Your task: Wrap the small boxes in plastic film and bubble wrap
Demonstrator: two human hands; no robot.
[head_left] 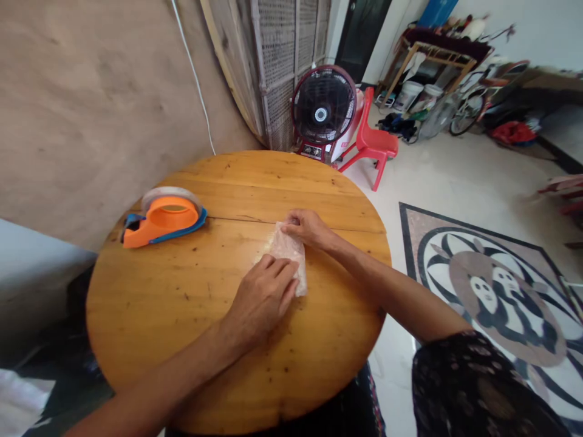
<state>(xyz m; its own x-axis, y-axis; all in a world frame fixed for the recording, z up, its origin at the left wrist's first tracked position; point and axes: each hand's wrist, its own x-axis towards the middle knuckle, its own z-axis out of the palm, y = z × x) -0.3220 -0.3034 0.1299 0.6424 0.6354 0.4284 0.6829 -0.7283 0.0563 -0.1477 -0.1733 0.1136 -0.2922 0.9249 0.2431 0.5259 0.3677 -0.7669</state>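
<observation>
A small package of clear bubble wrap (pixel 298 258) lies on the round wooden table (pixel 191 321), roughly at its middle. My right hand (pixel 306 228) pinches the wrap's upper end between thumb and fingers. Across the lower left part of the package lies my left hand (pixel 266 291), its fingers bent and close together over the wrap. Whether those fingers grip the plastic or only press on it cannot be made out. What is inside the wrap is hidden.
An orange tape dispenser (pixel 168 217) with a roll of tape and a blue piece under it stands at the table's left. Beyond the far edge are a fan (pixel 323 106) and a red chair (pixel 376 142). A wooden panel (pixel 91 91) borders the left side.
</observation>
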